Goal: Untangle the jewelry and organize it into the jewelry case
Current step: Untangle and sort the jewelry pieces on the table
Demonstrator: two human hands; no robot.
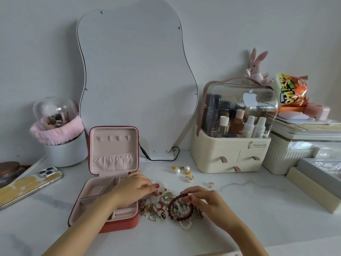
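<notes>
Open red jewelry case with pink lining [112, 163] on white table [239, 209]. Left hand [134, 189] touches tangled jewelry pile [166, 207]. Right hand [204, 200] pinches dark red bead bracelet [180, 207].

Two hands: left [133, 189], right [204, 199]. One open case [110, 174] at 9 o'clock of the jewelry pile [171, 207], whose pieces are too tangled to count, though one dark red bead bracelet [180, 209] stands out. Two pearls [181, 169] at 12 o'clock of the pile; one ring [211, 185] at 2 o'clock. One phone [27, 187], one mirror [136, 82], one cosmetics box [232, 145] with three drawer tabs, one plush rabbit [257, 68], one snack bag [291, 91].
</notes>
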